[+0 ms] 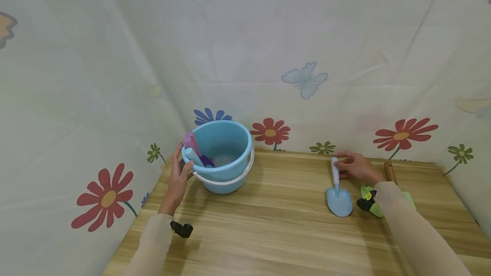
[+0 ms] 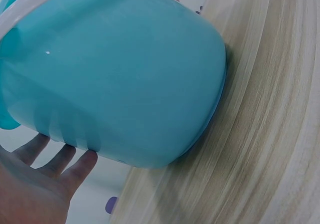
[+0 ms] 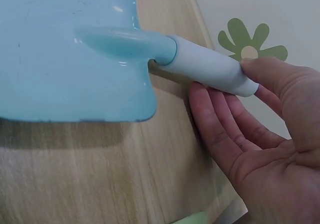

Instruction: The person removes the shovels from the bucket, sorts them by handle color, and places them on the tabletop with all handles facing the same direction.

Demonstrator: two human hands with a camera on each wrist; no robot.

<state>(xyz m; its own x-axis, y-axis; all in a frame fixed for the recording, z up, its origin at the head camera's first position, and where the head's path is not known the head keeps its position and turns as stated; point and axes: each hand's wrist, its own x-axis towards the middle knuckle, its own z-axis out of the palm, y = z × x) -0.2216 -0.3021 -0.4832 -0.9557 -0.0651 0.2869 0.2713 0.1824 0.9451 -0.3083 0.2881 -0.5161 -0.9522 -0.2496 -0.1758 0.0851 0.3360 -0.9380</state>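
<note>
On the left of the table stands a light-blue bucket (image 1: pixel 222 187) with a white handle (image 1: pixel 230 181) hanging down its front. My left hand (image 1: pixel 179 178) holds its left rim; in the left wrist view, fingertips (image 2: pixel 85 161) touch the outer wall. Inside the bucket lean pink handles (image 1: pixel 190 140), a light-blue handle (image 1: pixel 193 156) and a purple piece (image 1: pixel 207 161). At the right, my right hand (image 1: pixel 354 167) pinches the pale handle end of a light-blue hand trowel (image 1: pixel 339 202) between thumb and fingers. The trowel blade (image 3: pixel 65 69) points toward me, close over the tabletop.
Partly hidden under my right forearm lies a green item (image 1: pixel 377 210) next to a wooden handle (image 1: pixel 389 173). A wood-grain table (image 1: pixel 268 225) spreads between the hands. Behind and to the left hangs a pale cloth (image 1: pixel 230 33) printed with flowers and butterflies.
</note>
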